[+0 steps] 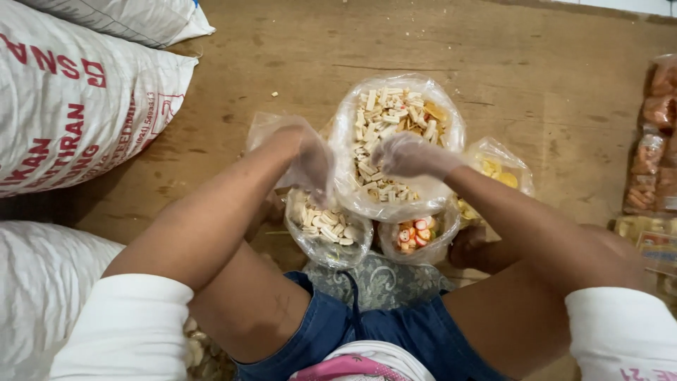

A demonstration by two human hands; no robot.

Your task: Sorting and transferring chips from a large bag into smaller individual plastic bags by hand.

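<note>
Four open clear bags stand close together on the wooden floor [536, 77] between the seated person's knees.

Item 1: large bag of pale stick snacks [395, 134], mouth wide, at the centre. The right hand [412, 155], in a thin plastic glove, rests over its near rim, fingers curled; whether it grips anything cannot be told.

Item 2: small bag of pale sticks [328, 229], just in front of the large bag. The left hand [310, 166], also gloved, hangs above it with fingers pinched together, apparently on the bag's film or a few pieces.

Item 3: small bag of pink-and-white rounds [416, 236], touching the large bag.

Item 4: bag of yellow pieces [497, 173], behind the right forearm.

Risks, as judged: the bags are soft, unsealed and crowded, so a nudge from a forearm or knee could tip one and spill or mix contents; loose gloves may slip.

Surroundings: scuffed plank floor with crumbs; white woven sacks [70, 113] at left; packed orange snacks [656, 134] at right.
</note>
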